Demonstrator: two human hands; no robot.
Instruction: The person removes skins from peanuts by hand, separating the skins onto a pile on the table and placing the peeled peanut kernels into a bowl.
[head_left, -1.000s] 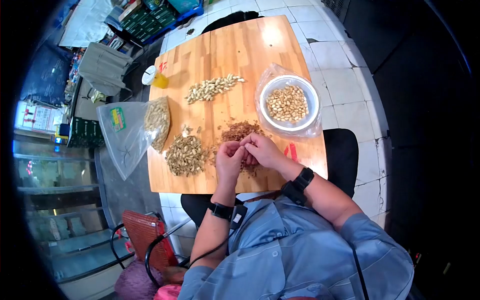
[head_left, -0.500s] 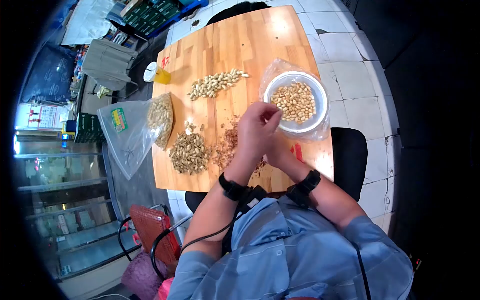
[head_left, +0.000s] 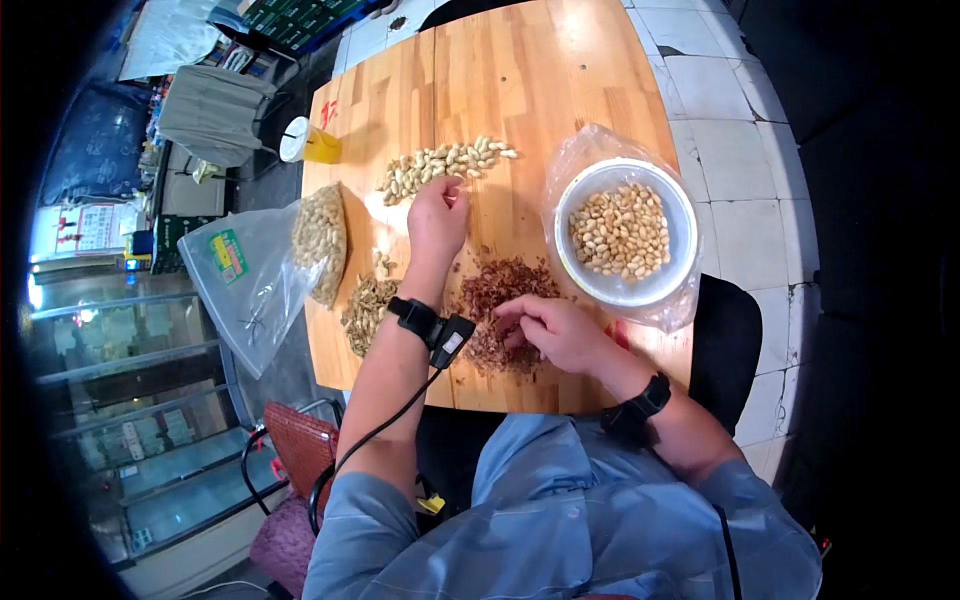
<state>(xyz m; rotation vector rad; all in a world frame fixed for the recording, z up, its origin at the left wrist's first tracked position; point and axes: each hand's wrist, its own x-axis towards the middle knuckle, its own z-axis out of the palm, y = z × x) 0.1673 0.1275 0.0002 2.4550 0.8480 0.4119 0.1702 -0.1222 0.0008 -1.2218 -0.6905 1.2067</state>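
Note:
My left hand (head_left: pixel 438 222) is at the near edge of a row of unshelled peanuts (head_left: pixel 410 172). Its fingers are curled together, and I cannot make out what is between them. Over a heap of reddish-brown peanut skins (head_left: pixel 487 285) hangs my right hand (head_left: pixel 560 332), fingers bent and apart, nothing visible in them. Shelled peanuts (head_left: pixel 620 232) fill the bottom of a white bowl (head_left: pixel 683 235) set in clear plastic, right of both hands. Empty peanut shells (head_left: pixel 366 312) form a pile, partly hidden behind my left forearm.
A clear bag of unshelled peanuts (head_left: pixel 318 238) lies on the wooden table's (head_left: pixel 530 90) left edge, its opening hanging over the side. Behind it stands a lidded cup of yellow drink (head_left: pixel 320 147). A black chair (head_left: pixel 725 350) is at the right; a cable runs from my left wrist.
My left hand has moved from beside the bowl leftward to the unshelled peanuts. My right hand has come apart from it and is now over the skins. The view has shifted slightly.

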